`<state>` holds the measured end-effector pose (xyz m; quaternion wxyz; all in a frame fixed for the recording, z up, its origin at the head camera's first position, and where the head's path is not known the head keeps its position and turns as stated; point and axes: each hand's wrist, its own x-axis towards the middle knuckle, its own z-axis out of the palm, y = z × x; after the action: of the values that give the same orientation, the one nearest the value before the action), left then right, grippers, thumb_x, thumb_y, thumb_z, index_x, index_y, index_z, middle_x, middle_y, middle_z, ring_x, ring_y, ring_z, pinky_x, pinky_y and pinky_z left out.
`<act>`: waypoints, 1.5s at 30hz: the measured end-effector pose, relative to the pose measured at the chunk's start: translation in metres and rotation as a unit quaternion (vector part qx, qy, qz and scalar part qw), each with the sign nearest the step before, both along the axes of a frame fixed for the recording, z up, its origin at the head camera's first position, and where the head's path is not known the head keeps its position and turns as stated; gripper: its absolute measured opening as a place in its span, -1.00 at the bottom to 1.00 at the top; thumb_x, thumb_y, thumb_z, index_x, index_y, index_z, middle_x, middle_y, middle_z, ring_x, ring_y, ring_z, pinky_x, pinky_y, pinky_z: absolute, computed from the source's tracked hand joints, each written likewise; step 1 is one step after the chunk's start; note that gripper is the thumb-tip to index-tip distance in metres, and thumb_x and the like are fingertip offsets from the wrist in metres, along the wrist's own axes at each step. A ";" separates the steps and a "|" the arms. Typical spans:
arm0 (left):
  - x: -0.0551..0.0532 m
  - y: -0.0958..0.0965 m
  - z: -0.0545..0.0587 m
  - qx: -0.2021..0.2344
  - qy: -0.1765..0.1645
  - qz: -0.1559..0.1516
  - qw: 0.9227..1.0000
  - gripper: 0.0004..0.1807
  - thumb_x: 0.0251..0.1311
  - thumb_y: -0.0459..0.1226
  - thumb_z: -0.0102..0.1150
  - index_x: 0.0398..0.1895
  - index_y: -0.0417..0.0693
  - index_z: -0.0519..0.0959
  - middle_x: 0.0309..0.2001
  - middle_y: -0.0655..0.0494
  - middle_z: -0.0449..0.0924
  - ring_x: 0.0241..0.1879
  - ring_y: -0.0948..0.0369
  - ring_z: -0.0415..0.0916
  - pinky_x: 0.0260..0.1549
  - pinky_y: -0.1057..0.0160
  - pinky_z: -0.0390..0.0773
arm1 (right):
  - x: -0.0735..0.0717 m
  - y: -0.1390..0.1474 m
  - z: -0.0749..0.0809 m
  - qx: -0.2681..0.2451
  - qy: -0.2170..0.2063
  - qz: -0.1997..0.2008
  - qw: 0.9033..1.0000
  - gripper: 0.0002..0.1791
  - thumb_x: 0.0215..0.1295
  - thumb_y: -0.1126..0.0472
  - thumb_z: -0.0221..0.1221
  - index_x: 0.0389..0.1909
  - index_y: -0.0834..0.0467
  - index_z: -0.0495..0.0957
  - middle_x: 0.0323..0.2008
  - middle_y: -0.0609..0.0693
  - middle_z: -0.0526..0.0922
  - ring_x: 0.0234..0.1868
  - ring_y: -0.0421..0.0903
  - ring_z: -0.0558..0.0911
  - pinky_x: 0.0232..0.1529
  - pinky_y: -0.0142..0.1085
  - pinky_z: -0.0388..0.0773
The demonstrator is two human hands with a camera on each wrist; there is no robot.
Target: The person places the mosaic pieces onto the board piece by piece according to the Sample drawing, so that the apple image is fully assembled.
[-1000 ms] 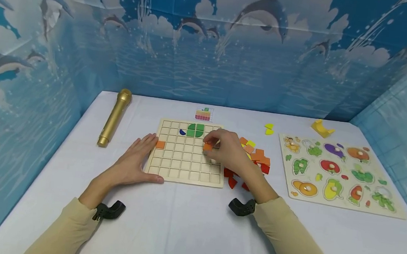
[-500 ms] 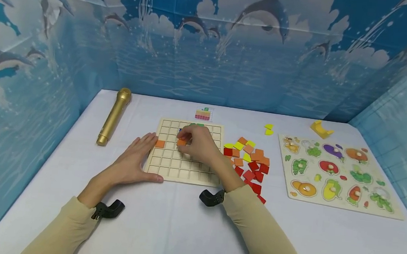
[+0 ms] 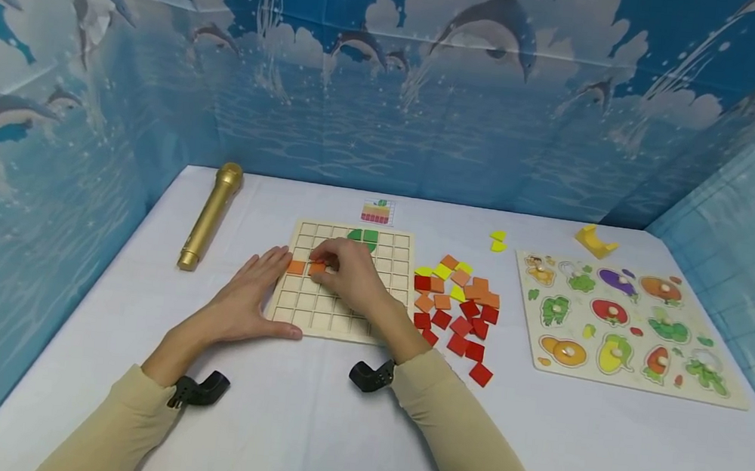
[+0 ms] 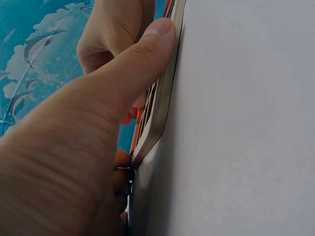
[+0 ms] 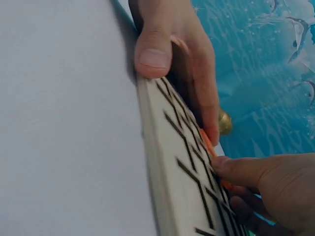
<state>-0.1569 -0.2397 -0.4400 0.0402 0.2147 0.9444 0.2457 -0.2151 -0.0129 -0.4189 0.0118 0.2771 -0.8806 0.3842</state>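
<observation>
A pale wooden grid board [image 3: 341, 327] lies on the white table. Along its left edge my left hand [image 3: 241, 302] rests with fairly straight fingers, the thumb at the near left corner. One orange square tile [image 3: 295, 267] sits in a cell by the left fingertips. Just right of it, my right hand [image 3: 349, 274] pinches a second orange tile [image 3: 316, 267] at the board's surface. Green pieces [image 3: 370, 237] lie on the upper part of the board, partly behind the right hand. In the right wrist view the right thumb and fingers [image 5: 241, 169] are at the board's surface.
Loose red, orange and yellow tiles [image 3: 461, 325] lie right of the board. A small picture card [image 3: 377, 211] is behind it. A gold microphone [image 3: 211, 219] lies at left; a vegetable puzzle board [image 3: 628, 324] and a yellow curved piece [image 3: 597, 241] are at right.
My right hand has moved left across the board with an orange tile, from the right side to beside the first orange tile. The left hand has stayed in place.
</observation>
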 end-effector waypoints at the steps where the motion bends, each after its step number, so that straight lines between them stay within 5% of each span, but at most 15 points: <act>1: 0.000 0.000 0.000 0.000 0.001 0.000 1.000 0.49 -0.06 0.37 0.52 0.71 -0.24 -0.08 0.73 -0.13 -0.17 0.73 -0.04 -0.29 0.69 -0.13 -0.26 | 0.000 0.000 -0.001 -0.005 0.000 0.000 1.000 -0.73 0.29 0.29 0.47 0.00 0.18 0.76 -0.07 0.01 0.78 -0.10 -0.11 0.68 -0.02 -0.28 0.68; 12: -0.002 0.005 0.000 0.004 -0.004 -0.005 1.000 0.49 -0.06 0.37 0.52 0.71 -0.24 -0.08 0.73 -0.11 -0.18 0.73 -0.03 -0.29 0.69 -0.13 -0.26 | 0.003 0.001 -0.005 0.001 0.020 -0.011 1.000 -0.69 0.28 0.27 0.48 0.03 0.18 0.75 -0.07 0.00 0.78 -0.07 -0.12 0.68 0.00 -0.31 0.68; 21: -0.002 0.006 -0.002 0.002 0.000 -0.002 1.000 0.50 -0.08 0.36 0.54 0.71 -0.23 -0.07 0.73 -0.12 -0.16 0.73 -0.03 -0.27 0.69 -0.14 -0.24 | 0.010 0.021 0.013 -0.019 -0.008 -0.020 1.000 -0.72 0.37 0.29 0.39 0.07 0.22 0.73 0.00 0.08 0.76 0.01 0.01 0.70 0.13 -0.17 0.73; 30: 0.000 0.001 -0.004 -0.004 0.004 0.005 1.000 0.52 -0.11 0.38 0.54 0.71 -0.25 -0.08 0.73 -0.14 -0.16 0.73 -0.05 -0.27 0.69 -0.12 -0.25 | 0.005 0.063 0.021 -0.003 -0.016 -0.048 0.999 -0.74 0.39 0.34 0.35 0.07 0.23 0.74 0.03 0.10 0.76 0.03 0.06 0.70 0.16 -0.13 0.73; 45: 0.000 0.001 -0.003 -0.002 0.002 0.007 1.000 0.52 -0.11 0.36 0.55 0.71 -0.26 -0.07 0.73 -0.15 -0.15 0.72 -0.06 -0.26 0.69 -0.12 -0.25 | 0.009 0.162 0.029 0.028 -0.045 -0.149 0.987 -0.64 0.35 0.26 0.40 0.15 0.15 0.70 0.09 0.11 0.73 0.09 0.12 0.68 0.17 0.02 0.74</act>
<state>-0.1572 -0.2384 -0.4430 0.0367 0.2085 0.9464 0.2440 -0.2065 0.1493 -0.3899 0.0216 0.1256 -0.9220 0.3656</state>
